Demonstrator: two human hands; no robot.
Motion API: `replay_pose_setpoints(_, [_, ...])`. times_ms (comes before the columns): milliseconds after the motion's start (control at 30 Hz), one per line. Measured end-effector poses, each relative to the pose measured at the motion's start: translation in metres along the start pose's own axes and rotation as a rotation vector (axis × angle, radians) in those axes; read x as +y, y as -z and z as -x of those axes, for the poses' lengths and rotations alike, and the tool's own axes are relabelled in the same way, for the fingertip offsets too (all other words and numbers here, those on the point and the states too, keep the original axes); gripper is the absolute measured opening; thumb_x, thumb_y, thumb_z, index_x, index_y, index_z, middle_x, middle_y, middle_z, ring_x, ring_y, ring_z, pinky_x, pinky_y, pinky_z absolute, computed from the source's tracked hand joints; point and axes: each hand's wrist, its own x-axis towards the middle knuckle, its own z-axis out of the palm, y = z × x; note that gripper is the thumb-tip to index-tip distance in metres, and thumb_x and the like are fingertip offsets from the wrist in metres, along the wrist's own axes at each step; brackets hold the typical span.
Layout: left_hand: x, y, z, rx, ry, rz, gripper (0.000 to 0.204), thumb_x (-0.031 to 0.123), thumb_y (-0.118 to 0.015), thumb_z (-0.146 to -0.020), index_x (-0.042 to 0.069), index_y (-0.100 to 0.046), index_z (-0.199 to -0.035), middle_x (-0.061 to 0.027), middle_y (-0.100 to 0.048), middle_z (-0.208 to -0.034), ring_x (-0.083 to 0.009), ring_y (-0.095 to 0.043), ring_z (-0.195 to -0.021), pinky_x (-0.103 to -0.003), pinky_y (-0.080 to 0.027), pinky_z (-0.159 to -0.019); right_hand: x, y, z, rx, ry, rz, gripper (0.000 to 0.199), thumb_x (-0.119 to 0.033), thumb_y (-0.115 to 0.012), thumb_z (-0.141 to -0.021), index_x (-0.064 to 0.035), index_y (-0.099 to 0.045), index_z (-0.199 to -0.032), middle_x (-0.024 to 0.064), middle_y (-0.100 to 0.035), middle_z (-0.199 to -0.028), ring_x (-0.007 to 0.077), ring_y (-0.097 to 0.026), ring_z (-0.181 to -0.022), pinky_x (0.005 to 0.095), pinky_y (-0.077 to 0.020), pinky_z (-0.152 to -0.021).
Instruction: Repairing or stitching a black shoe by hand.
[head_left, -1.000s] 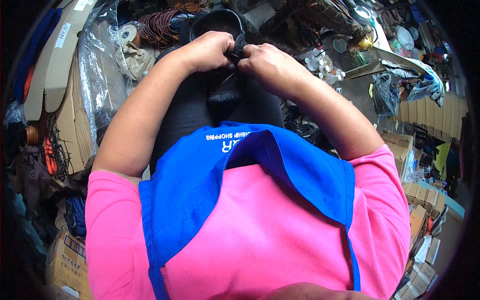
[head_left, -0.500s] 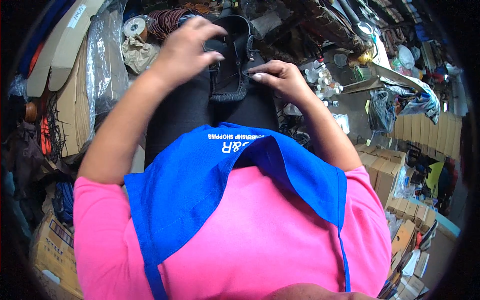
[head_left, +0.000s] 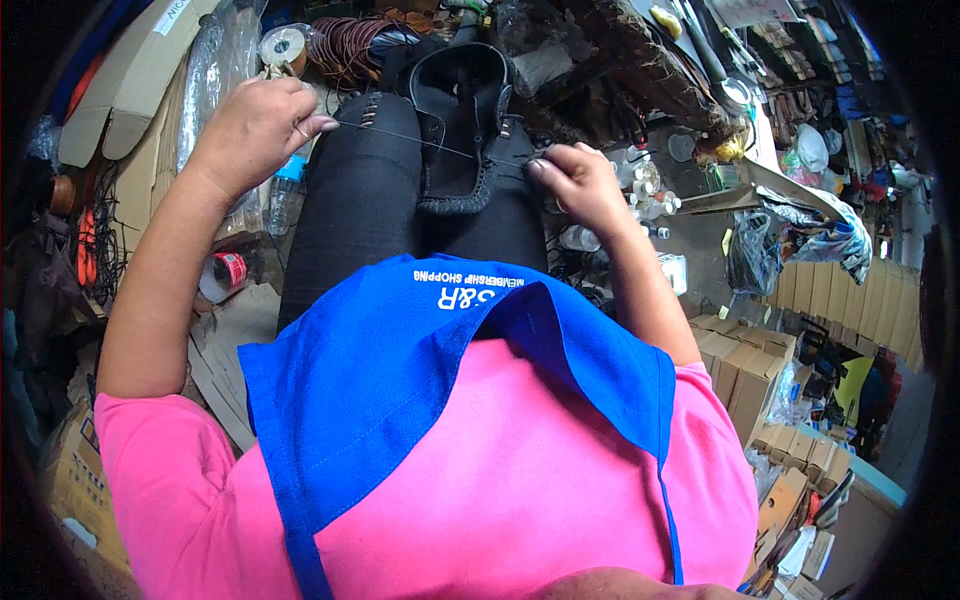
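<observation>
The left hand (head_left: 262, 130) pinches a taut thread (head_left: 388, 134) between thumb and finger; the right hand (head_left: 582, 182) pinches it too. Between the hands, on the lap (head_left: 365, 205), is a black shoe (head_left: 462, 125), the thread crossing its opening. A blue-and-clear bottle (head_left: 287, 188) is near the left hand, white bottles (head_left: 650, 192) near the right, cardboard boxes (head_left: 742, 375) well beyond.
</observation>
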Motion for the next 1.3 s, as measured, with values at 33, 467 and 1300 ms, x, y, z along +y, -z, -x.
replay_pose_setpoints(33, [-0.003, -0.002, -0.002, -0.003, 0.002, 0.005, 0.028, 0.029, -0.062, -0.083, 0.004, -0.054, -0.073, -0.0108, -0.058, -0.075, -0.0326, -0.058, -0.074, -0.042, -0.047, -0.068, -0.014, 0.005, -0.002, -0.030, 0.105, 0.468, 0.031, -0.035, -0.059, -0.086, -0.0067, -0.063, -0.076, 0.0052, -0.062, -0.068, 0.0211, -0.055, -0.074, 0.0350, -0.0394, -0.072])
replay_pose_setpoints(467, [-0.038, -0.105, 0.035, 0.060, 0.193, 0.235, 0.022, 0.023, -0.062, -0.084, 0.003, -0.055, -0.075, -0.0149, -0.054, -0.074, -0.0358, -0.055, -0.072, -0.043, -0.044, -0.063, 0.043, -0.052, 0.019, 0.251, 0.144, 0.182, 0.032, -0.028, -0.060, -0.086, -0.0068, -0.051, -0.063, 0.0098, -0.051, -0.062, 0.0295, -0.049, -0.069, 0.0395, -0.0378, -0.068])
replay_pose_setpoints(1300, [-0.018, -0.136, 0.036, -0.070, 0.687, 0.354, 0.046, 0.046, -0.044, -0.094, 0.006, -0.065, -0.101, -0.0187, -0.063, -0.096, -0.0370, -0.060, -0.091, -0.040, -0.046, -0.079, 0.055, -0.060, 0.019, 0.419, 0.163, -0.064, 0.035, -0.030, -0.060, -0.086, -0.0053, -0.053, -0.063, 0.0126, -0.054, -0.063, 0.0319, -0.049, -0.065, 0.0420, -0.0408, -0.062])
